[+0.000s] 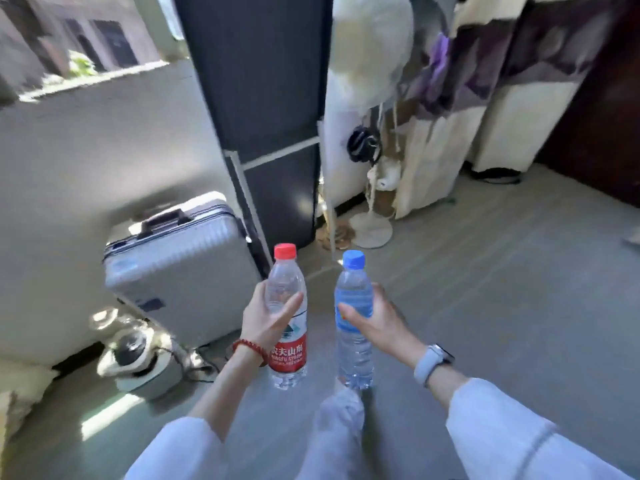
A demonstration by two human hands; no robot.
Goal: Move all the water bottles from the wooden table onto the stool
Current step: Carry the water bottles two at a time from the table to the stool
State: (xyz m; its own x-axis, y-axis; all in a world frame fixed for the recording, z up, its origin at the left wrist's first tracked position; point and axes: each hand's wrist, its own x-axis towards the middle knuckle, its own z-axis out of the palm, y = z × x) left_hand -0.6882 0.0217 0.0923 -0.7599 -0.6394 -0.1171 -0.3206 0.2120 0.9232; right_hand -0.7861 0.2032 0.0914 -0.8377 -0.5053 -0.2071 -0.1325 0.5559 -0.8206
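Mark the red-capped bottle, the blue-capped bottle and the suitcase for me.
red-capped bottle (288, 355): head view, on its red label.
blue-capped bottle (354, 355): head view, on its clear lower body.
suitcase (183, 271): head view, on its ribbed side.

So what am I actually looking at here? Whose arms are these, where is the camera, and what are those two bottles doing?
There is no machine here: a person wears a wide-angle camera on the head, looking forward and down, so the arms are the person's own. The left hand, with a red bead bracelet at its wrist, holds a clear plastic bottle with a red cap and red label. The right hand, with a pale grey watch, holds a clear bottle with a blue cap and blue label. Both bottles are upright, carried above a grey floor. A silver ribbed suitcase stands to the left. Neither table nor stool shows.
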